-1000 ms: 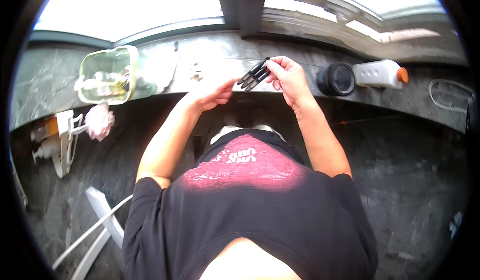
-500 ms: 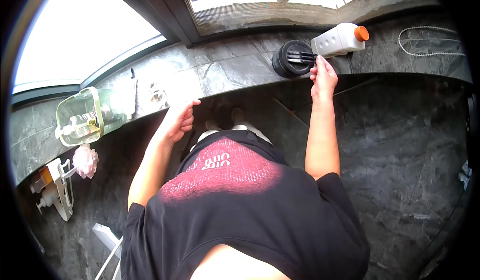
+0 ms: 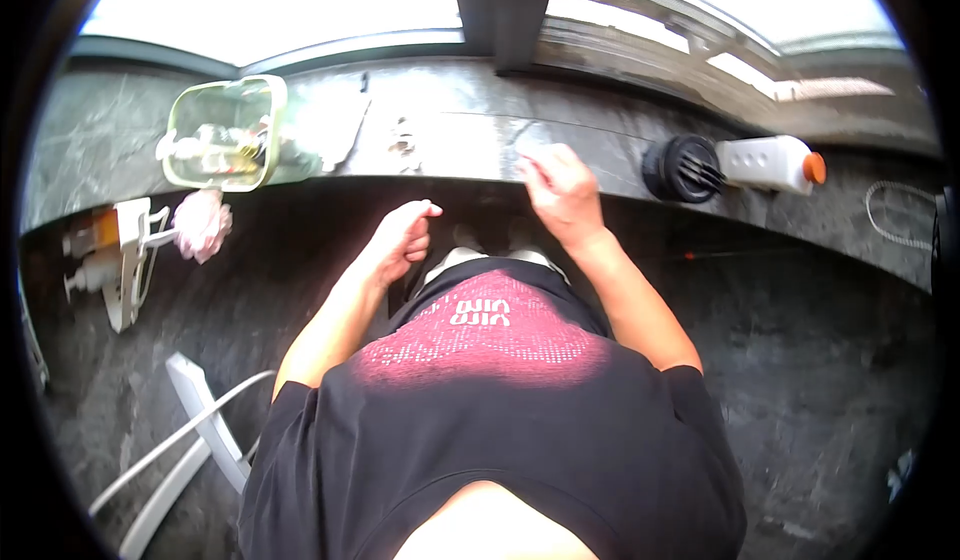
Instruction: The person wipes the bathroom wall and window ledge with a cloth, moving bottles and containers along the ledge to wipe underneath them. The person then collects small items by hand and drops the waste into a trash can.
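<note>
My left hand (image 3: 400,240) hangs before the stone ledge with fingers curled in and thumb against them; whatever they might hold is hidden. Over the ledge's front edge, my right hand (image 3: 565,195) has its thumb and fingertips brought together, and glare at the tips hides any small thing there. To its right a round black container (image 3: 672,170) carries several slim black pieces (image 3: 702,172), possibly hair clips, on its top. Behind and between my hands, a small shiny object (image 3: 403,140) lies on the ledge.
A white bottle with an orange cap (image 3: 768,163) lies beside the black container. At left are a clear green-rimmed basket (image 3: 274,140) holding bottles, a dark slim item (image 3: 360,120) and a pink bath puff (image 3: 203,226). A beaded chain (image 3: 875,215) rests at far right.
My right hand has left the black pieces on the container and come left, closer to my left hand. My left hand stays curled. The camera view has turned.
</note>
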`<state>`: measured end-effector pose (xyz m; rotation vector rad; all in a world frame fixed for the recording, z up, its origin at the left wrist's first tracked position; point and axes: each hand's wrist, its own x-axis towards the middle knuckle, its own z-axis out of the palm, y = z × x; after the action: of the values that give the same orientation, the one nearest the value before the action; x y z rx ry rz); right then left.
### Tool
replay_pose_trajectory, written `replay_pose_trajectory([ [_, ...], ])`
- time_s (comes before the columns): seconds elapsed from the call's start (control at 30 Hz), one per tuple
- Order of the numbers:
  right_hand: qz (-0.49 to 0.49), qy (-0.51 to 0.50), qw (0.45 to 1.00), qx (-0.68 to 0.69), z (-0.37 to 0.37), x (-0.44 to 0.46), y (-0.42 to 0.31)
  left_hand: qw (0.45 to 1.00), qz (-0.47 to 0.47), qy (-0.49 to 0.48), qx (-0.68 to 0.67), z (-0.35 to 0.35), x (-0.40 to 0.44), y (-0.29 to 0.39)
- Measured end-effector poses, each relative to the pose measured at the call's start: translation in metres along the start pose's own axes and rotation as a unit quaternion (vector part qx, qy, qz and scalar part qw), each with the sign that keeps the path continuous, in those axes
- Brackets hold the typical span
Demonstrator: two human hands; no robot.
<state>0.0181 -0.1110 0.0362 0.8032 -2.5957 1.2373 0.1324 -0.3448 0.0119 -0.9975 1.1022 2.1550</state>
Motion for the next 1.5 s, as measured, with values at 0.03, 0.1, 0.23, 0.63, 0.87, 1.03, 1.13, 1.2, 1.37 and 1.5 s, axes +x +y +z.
replay_pose_trajectory([
  [0.03,-0.08,-0.009,0.997,-0.016,0.027,0.007,0.0,1.0,0.009,0.01,0.001,-0.001,-0.004,0.0],
  [0.1,-0.168,-0.016,0.985,-0.022,0.067,0.026,-0.012,0.996,0.075,0.04,0.013,-0.01,-0.008,-0.004],
  [0.23,-0.075,-0.13,0.988,-0.019,0.119,0.058,-0.039,0.963,0.175,0.193,0.065,-0.035,-0.003,0.008],
  [0.63,-0.206,-0.177,0.948,-0.164,0.233,0.162,-0.018,0.743,0.363,0.464,0.319,-0.106,0.042,0.04],
  [0.87,-0.191,-0.138,0.953,-0.189,0.206,0.162,-0.023,0.829,0.296,0.417,0.225,-0.111,0.053,0.042],
  [1.03,0.103,-0.27,0.954,-0.083,0.179,0.138,-0.078,0.843,0.324,0.383,0.196,-0.094,0.046,0.046],
  [1.13,0.066,-0.246,0.963,-0.089,0.179,0.12,-0.084,0.947,0.203,0.222,-0.112,-0.08,0.032,0.051],
  [1.2,0.014,-0.11,0.993,-0.032,0.186,0.104,-0.074,0.956,0.133,0.092,-0.244,-0.075,0.025,0.055],
  [1.37,0.242,-0.16,0.927,0.238,0.159,0.096,-0.057,0.972,0.118,0.051,-0.198,-0.061,0.008,0.055],
  [1.5,0.391,-0.183,0.823,0.369,0.147,0.094,-0.047,0.978,0.163,0.054,-0.122,-0.054,0.008,0.048],
])
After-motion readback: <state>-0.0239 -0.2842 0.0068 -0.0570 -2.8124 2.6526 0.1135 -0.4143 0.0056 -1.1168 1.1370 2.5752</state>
